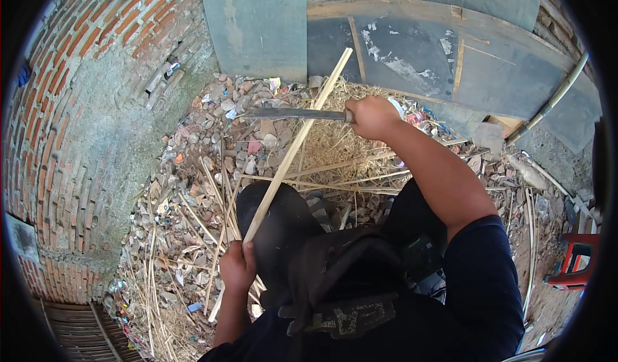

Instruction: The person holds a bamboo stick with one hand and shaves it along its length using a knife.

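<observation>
A long pale wooden strip, which looks like split bamboo point(283, 165), slants from low on my left up to the far middle. My left hand point(238, 266) is closed round its lower part, beside my left knee. In my right hand point(373, 117) is the handle of a machete point(293, 114), its dark blade pointing left. The blade lies across the upper part of the strip, apparently touching it. Under the blade and strip, a heap of thin straw-coloured shavings point(335, 144) covers the ground between my knees and the far boards.
Rubble and litter point(187, 201) cover the ground, with several thin strips point(212, 188) strewn on my left and ahead. A brick wall point(77, 143) rises on the left; dark boards point(405, 56) stand at the back. A red plastic stool point(573, 262) is at the right.
</observation>
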{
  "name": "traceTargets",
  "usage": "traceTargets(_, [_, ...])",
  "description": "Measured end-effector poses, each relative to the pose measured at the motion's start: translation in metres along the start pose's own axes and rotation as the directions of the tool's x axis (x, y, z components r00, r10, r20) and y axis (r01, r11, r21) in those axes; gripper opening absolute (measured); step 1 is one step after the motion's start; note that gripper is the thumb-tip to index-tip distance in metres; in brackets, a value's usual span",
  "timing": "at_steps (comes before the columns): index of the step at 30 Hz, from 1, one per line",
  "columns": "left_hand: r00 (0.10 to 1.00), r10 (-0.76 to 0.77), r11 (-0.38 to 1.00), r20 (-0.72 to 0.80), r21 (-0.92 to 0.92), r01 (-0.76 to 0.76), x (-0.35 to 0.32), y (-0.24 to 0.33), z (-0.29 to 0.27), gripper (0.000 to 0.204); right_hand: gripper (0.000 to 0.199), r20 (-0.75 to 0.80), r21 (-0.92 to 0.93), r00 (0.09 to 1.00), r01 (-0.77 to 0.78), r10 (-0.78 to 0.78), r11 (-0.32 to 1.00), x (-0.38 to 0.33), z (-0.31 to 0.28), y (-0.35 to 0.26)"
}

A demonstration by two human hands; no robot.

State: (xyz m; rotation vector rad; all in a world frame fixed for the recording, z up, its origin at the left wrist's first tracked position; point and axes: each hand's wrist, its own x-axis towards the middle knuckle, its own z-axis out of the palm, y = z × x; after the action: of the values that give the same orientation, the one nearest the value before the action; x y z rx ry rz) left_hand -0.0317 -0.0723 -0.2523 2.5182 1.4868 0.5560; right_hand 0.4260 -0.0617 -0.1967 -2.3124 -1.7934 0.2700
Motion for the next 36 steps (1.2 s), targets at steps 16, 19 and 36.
traceTargets(16, [0.999, -0.01, 1.0, 0.037, -0.028, 0.011, 0.002, -0.002, -0.003, 0.03, 0.018, -0.085, -0.015, 0.996, -0.025, 0.024, 1.0, -0.005, -0.003, 0.022])
traceTargets(19, [0.999, 0.014, 0.999, 0.05, -0.033, -0.012, 0.001, -0.004, -0.004, 0.03, 0.016, -0.046, -0.006, 0.997, 0.066, -0.067, 0.998, -0.009, 0.0, 0.013])
traceTargets(36, [0.996, 0.084, 0.996, -0.003, 0.016, -0.084, 0.002, -0.008, -0.004, 0.03, 0.025, -0.046, 0.061, 0.999, 0.026, -0.023, 0.998, -0.008, -0.005, 0.025])
